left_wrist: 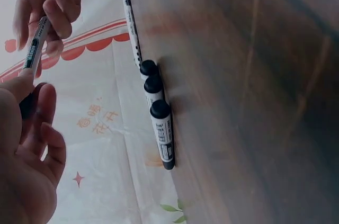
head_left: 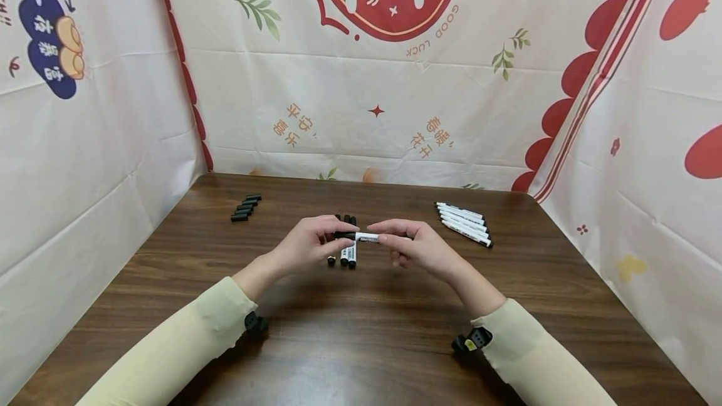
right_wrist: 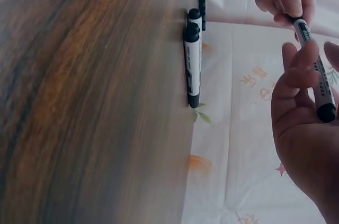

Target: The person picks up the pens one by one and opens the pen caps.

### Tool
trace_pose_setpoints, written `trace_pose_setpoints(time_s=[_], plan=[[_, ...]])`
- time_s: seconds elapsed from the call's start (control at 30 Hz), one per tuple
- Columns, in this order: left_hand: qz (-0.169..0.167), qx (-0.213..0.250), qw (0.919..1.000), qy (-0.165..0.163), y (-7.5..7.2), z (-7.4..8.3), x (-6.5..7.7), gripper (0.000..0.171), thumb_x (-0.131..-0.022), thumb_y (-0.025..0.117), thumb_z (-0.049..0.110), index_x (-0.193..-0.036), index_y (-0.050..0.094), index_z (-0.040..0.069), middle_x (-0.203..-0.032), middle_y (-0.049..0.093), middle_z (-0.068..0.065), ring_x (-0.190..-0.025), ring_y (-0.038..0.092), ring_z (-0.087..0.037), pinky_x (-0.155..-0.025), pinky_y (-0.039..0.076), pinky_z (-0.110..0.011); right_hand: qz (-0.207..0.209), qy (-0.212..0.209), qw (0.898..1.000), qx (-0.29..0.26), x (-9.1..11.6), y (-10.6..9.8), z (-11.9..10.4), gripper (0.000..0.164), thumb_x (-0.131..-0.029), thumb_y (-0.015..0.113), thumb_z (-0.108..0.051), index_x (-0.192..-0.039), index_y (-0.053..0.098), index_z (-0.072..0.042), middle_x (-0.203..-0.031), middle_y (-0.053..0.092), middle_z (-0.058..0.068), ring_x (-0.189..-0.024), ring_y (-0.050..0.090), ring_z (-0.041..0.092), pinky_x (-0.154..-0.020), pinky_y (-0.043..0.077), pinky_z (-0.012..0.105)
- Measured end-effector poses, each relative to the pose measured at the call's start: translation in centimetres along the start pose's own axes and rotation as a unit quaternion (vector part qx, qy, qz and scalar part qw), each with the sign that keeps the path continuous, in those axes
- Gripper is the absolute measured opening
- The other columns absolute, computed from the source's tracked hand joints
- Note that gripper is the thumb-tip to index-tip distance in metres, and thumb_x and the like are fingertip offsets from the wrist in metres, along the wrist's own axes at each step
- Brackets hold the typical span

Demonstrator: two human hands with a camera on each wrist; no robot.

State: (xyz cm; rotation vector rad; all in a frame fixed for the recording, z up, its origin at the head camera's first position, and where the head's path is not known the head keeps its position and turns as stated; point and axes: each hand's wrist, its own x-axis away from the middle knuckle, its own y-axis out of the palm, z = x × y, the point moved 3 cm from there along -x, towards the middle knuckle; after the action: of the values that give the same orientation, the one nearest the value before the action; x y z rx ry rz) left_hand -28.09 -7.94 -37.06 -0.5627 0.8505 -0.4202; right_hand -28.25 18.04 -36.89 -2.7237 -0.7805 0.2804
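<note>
A white marker [head_left: 368,238] with a black cap [head_left: 345,235] is held level above the table between both hands. My left hand [head_left: 307,243] pinches the cap end between thumb and fingers. The white barrel is gripped by my right hand [head_left: 423,246], whose lower fingers curl beneath it. In the right wrist view the marker's black rear end [right_wrist: 327,112] sticks out past the right fingers. Just below the hands lie three capped markers [head_left: 348,260], side by side on the table and partly hidden by the left hand and the held marker.
Several loose black caps [head_left: 244,208] form a slanted row at the back left of the brown table [head_left: 338,343]. At the back right, several white markers [head_left: 467,224] lie in a slanted row. Printed cloth [head_left: 361,80] hangs behind and on both sides.
</note>
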Motion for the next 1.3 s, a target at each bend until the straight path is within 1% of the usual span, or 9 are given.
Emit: trace_pose_setpoints(time_s=[0.17, 0.37, 0.67, 0.73, 0.8, 0.9, 1.0, 1.13, 1.3], plan=[[0.019, -0.014, 0.9992, 0.032, 0.1, 0.3, 0.0, 0.029, -0.096, 0.085, 0.005, -0.125, 0.081, 0.005, -0.093, 0.076, -0.003, -0.071, 0.058, -0.004, -0.063, 0.053, -0.023, -0.013, -0.001, 1.000, 0.007, -0.1, 0.1, 0.0, 0.034, -0.111, 0.069, -0.023, -0.141, 0.075, -0.011, -0.100, 0.082, -0.001, -0.059, 0.048, 0.009, -0.054, 0.037, 0.024], [0.054, -0.043, 0.9935, 0.091, 0.1, 0.6, 0.1, 0.027, -0.094, 0.085, 0.001, -0.121, 0.083, 0.002, -0.093, 0.077, -0.005, -0.069, 0.056, -0.005, -0.060, 0.049, -0.021, -0.010, -0.012, 1.000, 0.012, -0.2, 0.1, -0.4, 0.033, -0.111, 0.067, -0.021, -0.141, 0.075, -0.009, -0.094, 0.081, -0.002, -0.059, 0.047, 0.009, -0.055, 0.037, 0.024], [0.073, -0.057, 0.9882, 0.122, 0.5, 0.6, 0.1, 0.020, -0.094, 0.085, 0.000, -0.114, 0.084, 0.004, -0.085, 0.073, -0.003, -0.066, 0.052, -0.004, -0.059, 0.043, -0.017, 0.003, -0.046, 0.997, 0.069, 0.0, 0.0, -0.6, 0.030, -0.109, 0.070, -0.021, -0.137, 0.079, -0.013, -0.075, 0.060, -0.002, -0.062, 0.044, 0.011, -0.058, 0.039, 0.027], [0.077, -0.060, 0.9875, 0.123, 0.5, 0.6, 0.2, 0.020, -0.094, 0.085, 0.000, -0.113, 0.084, 0.004, -0.085, 0.073, -0.003, -0.065, 0.052, -0.004, -0.059, 0.043, -0.017, 0.011, -0.049, 0.995, 0.088, 0.0, 0.0, -0.5, 0.030, -0.109, 0.071, -0.022, -0.137, 0.079, -0.015, -0.071, 0.052, -0.003, -0.065, 0.047, 0.010, -0.059, 0.040, 0.027], [0.076, -0.062, 0.9881, 0.119, 0.5, 0.7, 0.2, 0.020, -0.094, 0.085, 0.000, -0.114, 0.084, 0.003, -0.085, 0.074, -0.003, -0.065, 0.052, -0.004, -0.059, 0.043, -0.017, 0.019, -0.055, 0.992, 0.107, 0.1, 0.0, -0.5, 0.030, -0.109, 0.072, -0.023, -0.137, 0.079, -0.016, -0.076, 0.064, -0.004, -0.073, 0.058, 0.008, -0.064, 0.046, 0.026], [0.070, -0.059, 0.9907, 0.101, 0.4, 0.8, 0.3, 0.020, -0.095, 0.084, 0.002, -0.115, 0.084, 0.002, -0.086, 0.075, -0.004, -0.065, 0.051, -0.003, -0.059, 0.044, -0.018, 0.025, -0.078, 0.987, 0.138, 0.1, 0.0, -0.6, 0.030, -0.109, 0.072, -0.021, -0.137, 0.079, -0.016, -0.106, 0.082, 0.000, -0.098, 0.074, 0.008, -0.080, 0.057, 0.024], [0.060, -0.051, 0.9938, 0.079, 0.4, 0.9, 0.3, 0.019, -0.097, 0.083, 0.004, -0.116, 0.084, 0.000, -0.087, 0.077, -0.005, -0.064, 0.050, -0.001, -0.059, 0.046, -0.020, 0.026, -0.111, 0.980, 0.163, 0.2, 0.0, -0.8, 0.030, -0.108, 0.072, -0.016, -0.137, 0.079, -0.012, -0.130, 0.081, 0.004, -0.116, 0.076, 0.011, -0.093, 0.060, 0.026], [0.053, -0.046, 0.9959, 0.057, 0.4, 0.8, 0.4, 0.019, -0.099, 0.081, 0.006, -0.116, 0.084, 0.000, -0.088, 0.079, -0.006, -0.063, 0.051, 0.000, -0.059, 0.047, -0.021, 0.027, -0.136, 0.974, 0.179, 0.2, 0.1, -1.0, 0.030, -0.107, 0.072, -0.012, -0.136, 0.078, -0.006, -0.128, 0.081, 0.008, -0.112, 0.075, 0.008, -0.090, 0.060, 0.026], [0.058, -0.066, 0.9942, 0.063, 0.4, 0.9, 0.4, 0.020, -0.097, 0.083, 0.007, -0.117, 0.084, 0.002, -0.086, 0.076, -0.004, -0.065, 0.051, -0.002, -0.060, 0.047, -0.021, 0.024, -0.110, 0.981, 0.159, 0.3, 0.0, -1.0, 0.028, -0.108, 0.071, -0.016, -0.135, 0.080, -0.011, -0.112, 0.084, 0.004, -0.098, 0.077, 0.011, -0.080, 0.059, 0.025]])
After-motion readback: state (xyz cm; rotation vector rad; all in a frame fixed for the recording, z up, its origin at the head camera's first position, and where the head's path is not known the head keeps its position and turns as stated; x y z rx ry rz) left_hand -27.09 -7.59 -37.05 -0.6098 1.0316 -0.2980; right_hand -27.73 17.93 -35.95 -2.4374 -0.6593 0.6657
